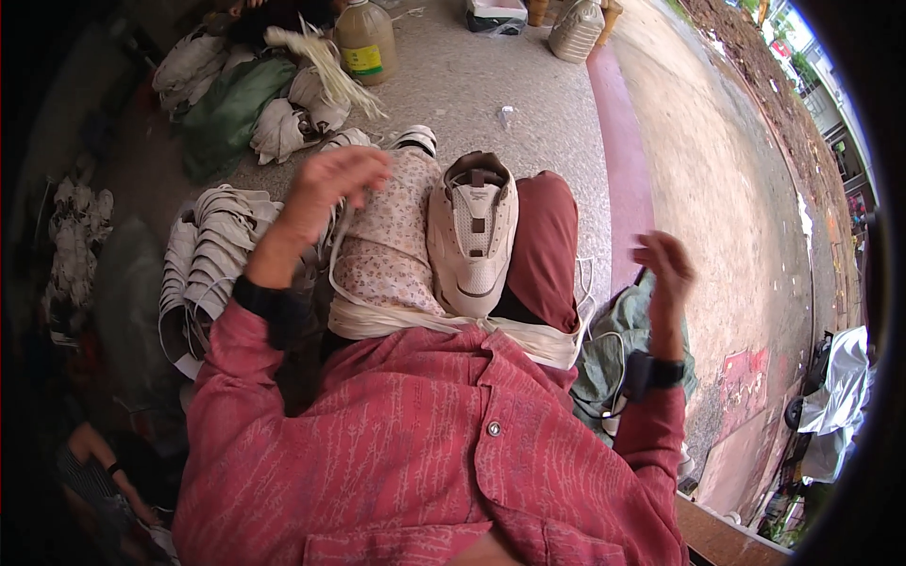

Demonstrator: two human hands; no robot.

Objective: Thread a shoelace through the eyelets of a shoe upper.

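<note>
We're hovering here, left hand and right hand raised well apart, loosely spread and gripping nothing visible, while the beige shoe is resting between our legs. We're apparently preparing to lace; next we're probably needing one pale lace.

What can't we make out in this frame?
All in the head view:
- Left hand: blur smears the fingers, exact pose unclear.
- Right hand: same, blurred fingertips.
- Shoe upper: underside hidden, it faces down between the legs.
- Green sack, upper left: any contents hidden by its own fabric.
- Co-worker's arm, lower left: surroundings lost in the dark fisheye rim.
</note>
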